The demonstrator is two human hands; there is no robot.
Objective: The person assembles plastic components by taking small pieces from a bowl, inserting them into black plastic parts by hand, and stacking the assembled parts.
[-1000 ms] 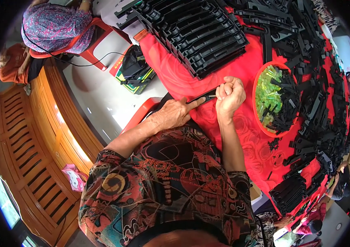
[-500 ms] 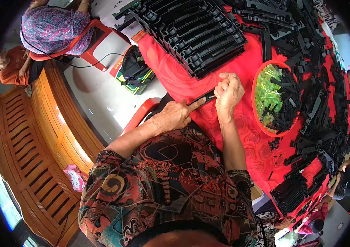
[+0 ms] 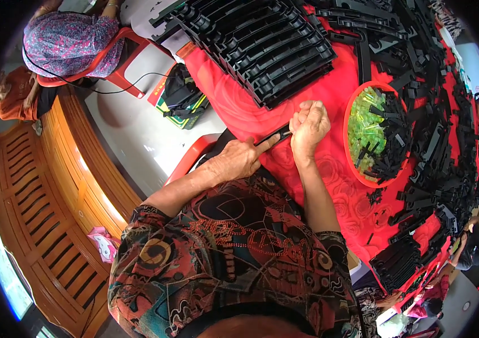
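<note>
My left hand point(image 3: 238, 159) is closed on a long black plastic part point(image 3: 266, 137), its index finger stretched along the top. Just to the right, my right hand point(image 3: 309, 127) makes a fist, fingers curled round something mostly hidden in it. A short, thin, shiny piece point(image 3: 286, 134) shows between that fist and the black part; its kind is unclear. Both hands are above the near left edge of the red-covered table. Farther off stands a stack of black plastic strips point(image 3: 284, 62). Right of my right hand, an orange-red bowl point(image 3: 354, 167) holds yellow-green clear pieces and small black parts.
Loose black plastic parts point(image 3: 419, 135) cover the right side of the red tablecloth point(image 3: 335, 194). A red chair point(image 3: 191, 155) is close at my left, with a wooden bench point(image 3: 54, 225) beyond. A black bag point(image 3: 184, 90) rests on a box. Other people sit nearby.
My right fist has shifted slightly left, closer to the left index finger, and less of the shiny piece shows between them. The left hand stays almost in place.
</note>
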